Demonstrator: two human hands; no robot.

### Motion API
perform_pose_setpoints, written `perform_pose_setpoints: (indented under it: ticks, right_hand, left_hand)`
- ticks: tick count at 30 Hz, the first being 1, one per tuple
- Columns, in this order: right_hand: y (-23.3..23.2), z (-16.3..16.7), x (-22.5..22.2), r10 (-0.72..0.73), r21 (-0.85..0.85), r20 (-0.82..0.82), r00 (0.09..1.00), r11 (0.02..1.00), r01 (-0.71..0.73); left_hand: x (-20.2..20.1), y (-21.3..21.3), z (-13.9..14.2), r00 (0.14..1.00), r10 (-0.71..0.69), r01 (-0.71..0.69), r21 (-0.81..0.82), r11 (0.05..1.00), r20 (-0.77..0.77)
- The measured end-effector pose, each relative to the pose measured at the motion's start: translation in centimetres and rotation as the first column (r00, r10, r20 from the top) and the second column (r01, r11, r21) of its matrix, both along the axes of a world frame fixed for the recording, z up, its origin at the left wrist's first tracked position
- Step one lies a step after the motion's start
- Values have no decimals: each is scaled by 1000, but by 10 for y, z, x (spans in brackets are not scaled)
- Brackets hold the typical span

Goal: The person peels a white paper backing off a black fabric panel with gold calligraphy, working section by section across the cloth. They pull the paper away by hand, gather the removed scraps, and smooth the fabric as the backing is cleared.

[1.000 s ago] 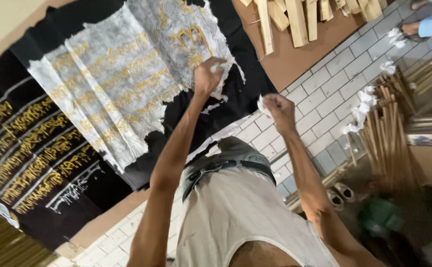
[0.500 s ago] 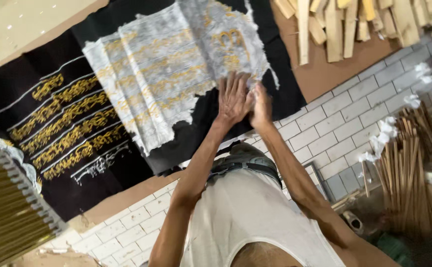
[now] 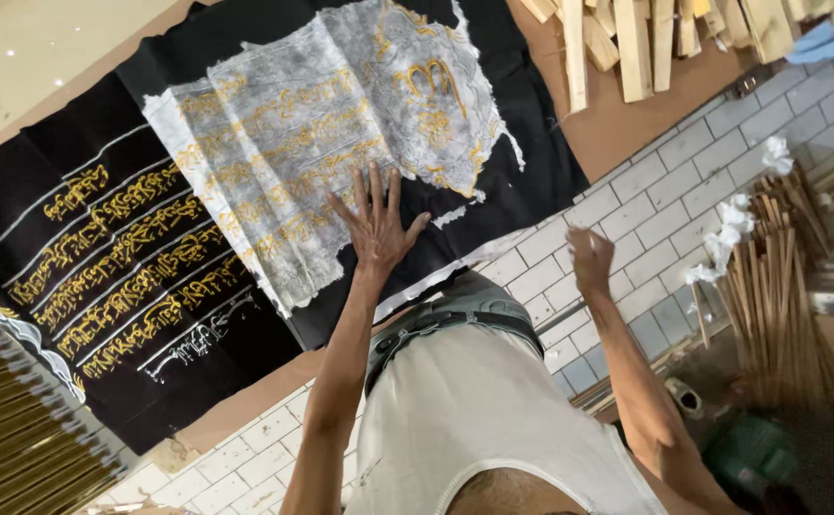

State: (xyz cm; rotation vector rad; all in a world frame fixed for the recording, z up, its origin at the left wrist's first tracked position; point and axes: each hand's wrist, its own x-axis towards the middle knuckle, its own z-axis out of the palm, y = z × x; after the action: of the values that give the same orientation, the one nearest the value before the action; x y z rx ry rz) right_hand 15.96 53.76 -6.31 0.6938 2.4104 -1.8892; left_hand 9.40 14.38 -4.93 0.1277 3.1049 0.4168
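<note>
My left hand lies flat, fingers spread wide, palm pressed on the lower edge of a thin, crinkled grey-white paper sheet. The sheet is torn and ragged along its borders, and raised gold script shows through it. It lies on a black cloth, matte and smooth, which extends away from my palm on the side of my little finger and bears rows of gold embroidered lettering plus one line in white. The cloth lies on a brown board. My right hand hangs clear of the cloth over the white tiled floor, curled loosely closed; I cannot tell whether it pinches anything. Beyond my fingertips, pale wooden offcuts lie on the board. Past my right hand stands a bundle of thin brown sticks with white paper scraps.
</note>
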Motion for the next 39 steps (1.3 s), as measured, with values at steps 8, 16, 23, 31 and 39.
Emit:
perform_pose_setpoints:
  ticks: [8, 16, 23, 31, 39]
  right_hand:
    - [57, 12, -4, -108, 59, 19, 994, 993, 107]
    - [-7, 48, -171, -93, -385, -168, 981, 923, 22]
    - [-272, 49, -297, 563, 132, -227, 794, 826, -548]
    - [-362, 81, -415, 887, 695, -80, 455, 377, -613]
    - [-344, 66, -419, 870, 757, 129, 476, 223, -614]
  left_hand:
    - [-24, -23, 22, 998, 47, -52, 168, 984, 35]
    - [-85, -46, 7, 976, 210, -143, 581, 801, -49]
    - [-130, -45, -1, 909, 102, 56, 361, 931, -404]
    - [-269, -128, 40, 972, -75, 187, 543, 818, -221]
    - [-320, -127, 44, 943, -306, 334, 355, 873, -134]
